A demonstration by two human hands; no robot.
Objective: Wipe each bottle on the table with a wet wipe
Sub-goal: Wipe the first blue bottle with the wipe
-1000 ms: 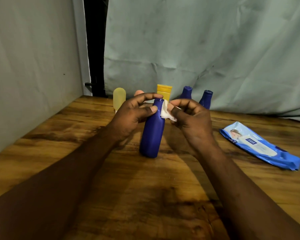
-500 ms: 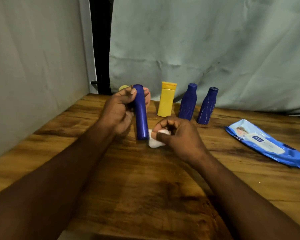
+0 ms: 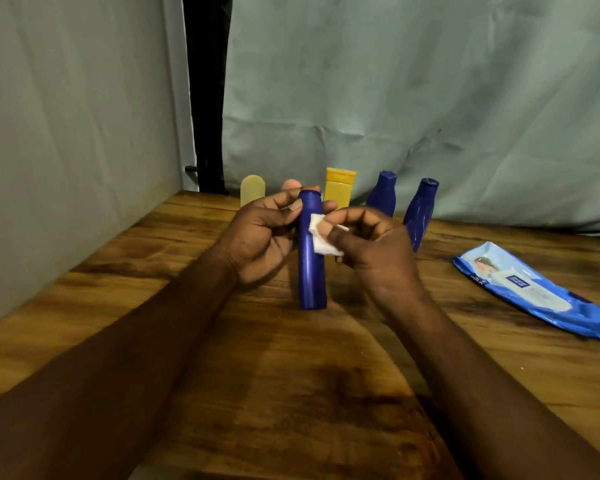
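Holding the blue bottle (image 3: 311, 258) upright w/ my left hand (image 3: 260, 237), fingers wrapped round its upper part, base on or just above the counter (image 3: 291, 393). My right hand (image 3: 371, 247) pinched the wet wipe (image 3: 321, 239) vs the bottle's right side, near the top. Half a sec before, the wipe was down by the base; it had since come up, and the bottle sat closer to me.

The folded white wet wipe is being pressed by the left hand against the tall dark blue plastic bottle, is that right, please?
Not quite: in the head view the right hand presses the folded white wet wipe against the tall dark blue plastic bottle; the left hand steadies the bottle.
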